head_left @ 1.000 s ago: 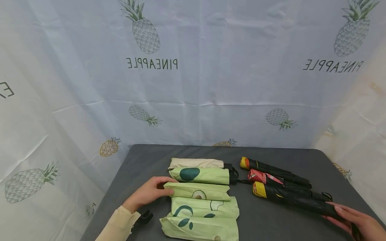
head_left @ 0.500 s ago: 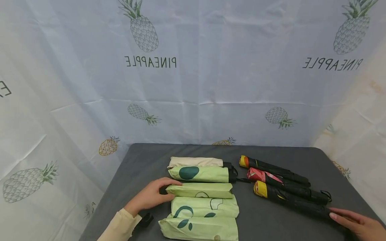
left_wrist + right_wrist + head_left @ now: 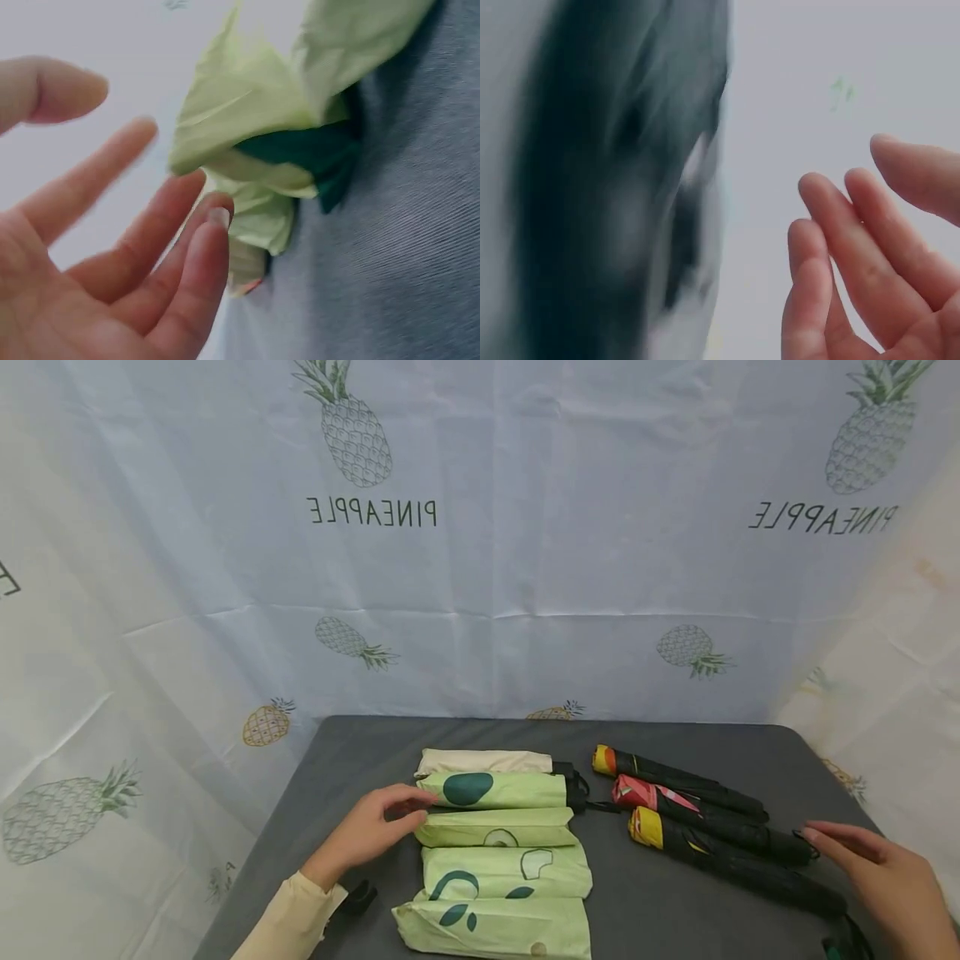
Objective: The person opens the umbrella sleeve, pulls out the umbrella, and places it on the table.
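Several light-green folded umbrellas with avocado prints lie in a column, among them an upper one [image 3: 517,790] and a narrow one [image 3: 457,829]; a cream one [image 3: 487,762] is at the top. My left hand [image 3: 367,827] is at their left ends, thumb and fingers apart and gripping nothing; in the left wrist view the hand [image 3: 127,262] is beside green fabric [image 3: 240,105]. To the right lie black umbrellas with yellow [image 3: 647,827], red [image 3: 637,793] and yellow-orange [image 3: 604,760] ends. My right hand [image 3: 892,868] is at their right ends, holding nothing, its fingers loosely bent.
The dark grey table [image 3: 360,752] has a curtain [image 3: 585,568] with pineapple prints behind it and at its sides. A small black object [image 3: 358,897] lies by the left wrist. Near the right forearm is a dark strap with a green part [image 3: 832,948].
The left hand has let go of the narrow green umbrella and moved slightly up. The right hand has released the nearest black umbrella and shifted up toward the red-ended one.
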Demonstrator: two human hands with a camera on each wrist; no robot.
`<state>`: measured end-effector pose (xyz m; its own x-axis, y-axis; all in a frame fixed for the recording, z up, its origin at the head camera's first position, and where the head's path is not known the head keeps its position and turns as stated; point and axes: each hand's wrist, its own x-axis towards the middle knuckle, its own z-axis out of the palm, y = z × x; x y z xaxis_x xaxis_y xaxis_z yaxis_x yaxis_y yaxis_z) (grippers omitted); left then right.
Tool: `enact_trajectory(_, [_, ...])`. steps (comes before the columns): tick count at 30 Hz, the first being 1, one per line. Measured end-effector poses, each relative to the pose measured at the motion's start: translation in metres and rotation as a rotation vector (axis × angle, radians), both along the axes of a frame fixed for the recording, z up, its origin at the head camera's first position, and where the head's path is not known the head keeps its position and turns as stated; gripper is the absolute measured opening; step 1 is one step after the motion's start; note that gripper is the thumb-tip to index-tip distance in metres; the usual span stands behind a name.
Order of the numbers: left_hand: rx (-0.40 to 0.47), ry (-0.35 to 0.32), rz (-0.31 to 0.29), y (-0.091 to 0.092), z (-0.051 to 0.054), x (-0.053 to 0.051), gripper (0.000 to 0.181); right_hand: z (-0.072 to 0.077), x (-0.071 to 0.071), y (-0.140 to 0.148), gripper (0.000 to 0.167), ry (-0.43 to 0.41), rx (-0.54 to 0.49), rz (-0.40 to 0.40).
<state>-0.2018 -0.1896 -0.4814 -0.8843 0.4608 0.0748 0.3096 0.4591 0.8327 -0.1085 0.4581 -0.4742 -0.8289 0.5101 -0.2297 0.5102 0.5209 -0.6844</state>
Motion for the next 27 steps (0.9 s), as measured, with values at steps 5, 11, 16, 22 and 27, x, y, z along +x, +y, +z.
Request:
enact_trajectory(5, [0.000,0.019,0.177,-0.003,0.003,-0.016,0.036,0.030,-0.039,-0.064,0.066,0.185,0.076,0.258])
enact_trajectory(11, [-0.034,-0.029,0.237,-0.003,-0.005,-0.038,0.046,0.027,-0.086,-0.158,0.042,0.235,0.041,0.507])
enact_trajectory(16, [-0.057,-0.084,0.168,-0.003,-0.012,-0.047,0.049,0.012,-0.105,-0.205,0.037,0.217,0.026,0.622])
enact_trajectory(22, [-0.093,-0.079,0.102,-0.001,-0.017,-0.054,0.057,-0.002,-0.112,-0.219,0.036,0.187,0.056,0.643])
enact_trajectory(27, [-0.125,-0.080,0.116,0.001,-0.020,-0.056,0.059,-0.009,-0.115,-0.224,0.037,0.186,0.123,0.666])
